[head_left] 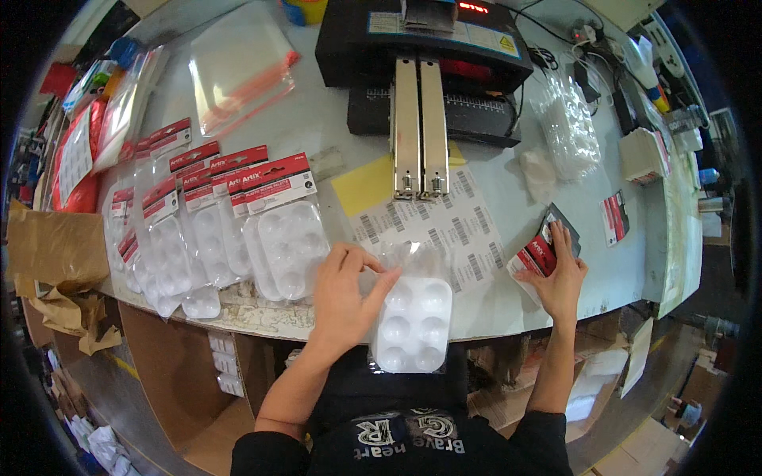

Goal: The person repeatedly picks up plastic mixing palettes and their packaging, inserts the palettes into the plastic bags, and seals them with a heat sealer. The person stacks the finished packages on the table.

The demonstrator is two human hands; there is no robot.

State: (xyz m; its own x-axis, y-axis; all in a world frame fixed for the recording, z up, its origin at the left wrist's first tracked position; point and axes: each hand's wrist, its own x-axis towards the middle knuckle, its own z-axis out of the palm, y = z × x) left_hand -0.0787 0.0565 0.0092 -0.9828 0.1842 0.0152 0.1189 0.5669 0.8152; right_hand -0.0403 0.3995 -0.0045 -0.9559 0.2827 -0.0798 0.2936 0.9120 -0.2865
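Packed white palettes overlap on the worktop at left; the left hand pinches the clear bag around another palette at the near edge; rightward, the right hand spreads over red cards, whether gripping I cannot tell.

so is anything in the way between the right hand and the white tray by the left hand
Nothing visible stands between the right hand, at the red cards, and the white tray in its clear bag by the left hand. The label sheet lies flat on the table.
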